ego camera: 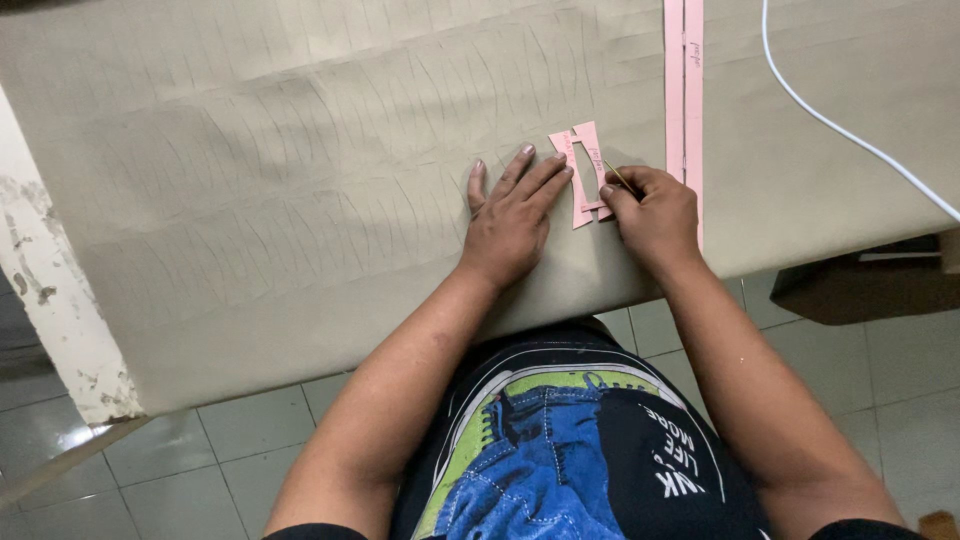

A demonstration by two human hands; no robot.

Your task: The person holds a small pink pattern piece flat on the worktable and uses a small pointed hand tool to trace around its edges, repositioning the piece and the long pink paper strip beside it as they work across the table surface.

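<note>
My left hand (512, 222) lies flat, fingers spread, pinning the small pink template (584, 172) on the tan fabric (300, 200) near the bench's near edge. My right hand (655, 215) pinches a thin pencil (620, 179). The template looks light and slippery, so I'd press its edges.

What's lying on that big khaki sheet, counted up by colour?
Pink: 2, a small slotted template pressed down by the left hand, and a long strip.
White: 1, a cord.
Yellowish: 1, a thin marking stick in the right hand.
Total: 4
</note>
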